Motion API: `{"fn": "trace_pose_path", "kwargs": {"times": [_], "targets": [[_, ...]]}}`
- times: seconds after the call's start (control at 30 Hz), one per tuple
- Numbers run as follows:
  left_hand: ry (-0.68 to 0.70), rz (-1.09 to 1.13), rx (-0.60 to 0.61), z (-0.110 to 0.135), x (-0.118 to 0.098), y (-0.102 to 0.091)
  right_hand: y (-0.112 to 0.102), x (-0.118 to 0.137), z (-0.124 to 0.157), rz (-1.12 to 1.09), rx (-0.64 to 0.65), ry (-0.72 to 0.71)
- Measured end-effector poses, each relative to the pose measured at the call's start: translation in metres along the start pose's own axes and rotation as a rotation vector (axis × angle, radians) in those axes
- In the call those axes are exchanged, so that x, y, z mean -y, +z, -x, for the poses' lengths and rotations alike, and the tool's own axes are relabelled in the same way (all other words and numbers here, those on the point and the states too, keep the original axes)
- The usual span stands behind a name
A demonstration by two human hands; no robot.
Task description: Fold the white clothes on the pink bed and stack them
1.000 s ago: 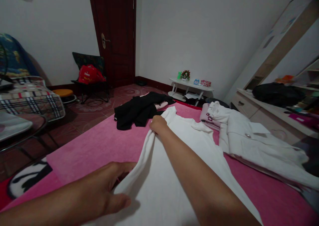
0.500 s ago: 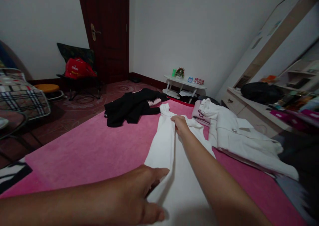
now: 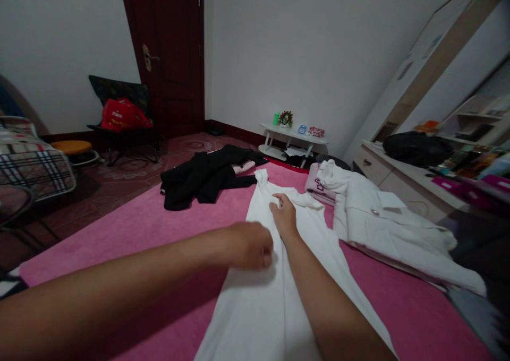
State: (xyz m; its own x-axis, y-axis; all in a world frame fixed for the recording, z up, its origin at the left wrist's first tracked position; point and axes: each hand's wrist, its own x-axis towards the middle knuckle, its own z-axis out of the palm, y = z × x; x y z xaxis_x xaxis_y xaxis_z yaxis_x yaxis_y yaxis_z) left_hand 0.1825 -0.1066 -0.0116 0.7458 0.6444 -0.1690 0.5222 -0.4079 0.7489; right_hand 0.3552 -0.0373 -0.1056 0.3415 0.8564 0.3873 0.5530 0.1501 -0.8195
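A long white garment [image 3: 255, 313] lies spread out on the pink bed cover [image 3: 171, 244] in front of me. Over its left side is my left hand [image 3: 253, 246], slightly blurred, with fingers curled in and no cloth seen lifted by it. My right hand [image 3: 285, 215] rests on the upper part of the garment near its neckline, thumb and index finger apart. Black clothing [image 3: 207, 172] lies in a loose heap beyond, to the left. Folded white clothes with a button, a white jacket [image 3: 370, 217] on top, lie to the right.
Behind the jacket is a folded pale pink cloth [image 3: 314, 183] with lettering. A white side table [image 3: 292, 132] stands by the wall. On the right is a dresser [image 3: 382, 170] with a black bag [image 3: 416, 149]. A chair on the left holds a red bag [image 3: 124, 115].
My left hand has moved forward and curled its fingers. My right hand's pinch on the cloth has loosened. The garment's left side, lifted in a fold before, now lies flatter and wider.
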Motion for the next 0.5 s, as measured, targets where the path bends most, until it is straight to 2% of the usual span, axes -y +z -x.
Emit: {"fn": "trace_pose_path", "kwargs": {"times": [0.07,0.1,0.17,0.23,0.33,0.5], "targets": [[-0.122,0.004,-0.282,-0.039,0.020,-0.028,0.000,0.001,0.002,0.005,0.010,-0.039],[-0.177,0.053,-0.355,-0.057,0.032,-0.041,0.000,0.001,0.003,0.011,0.013,-0.058],[-0.245,0.140,-0.426,-0.090,0.055,-0.064,0.001,0.002,0.004,0.032,0.019,-0.086],[-0.278,0.249,-0.475,-0.115,0.074,-0.079,0.001,0.002,0.005,0.066,0.025,-0.112],[-0.274,0.384,-0.513,-0.140,0.087,-0.087,0.002,0.002,0.004,0.106,0.042,-0.183],[-0.191,0.470,-0.537,-0.175,0.085,-0.076,0.004,0.000,0.004,0.151,0.126,-0.237]]}}
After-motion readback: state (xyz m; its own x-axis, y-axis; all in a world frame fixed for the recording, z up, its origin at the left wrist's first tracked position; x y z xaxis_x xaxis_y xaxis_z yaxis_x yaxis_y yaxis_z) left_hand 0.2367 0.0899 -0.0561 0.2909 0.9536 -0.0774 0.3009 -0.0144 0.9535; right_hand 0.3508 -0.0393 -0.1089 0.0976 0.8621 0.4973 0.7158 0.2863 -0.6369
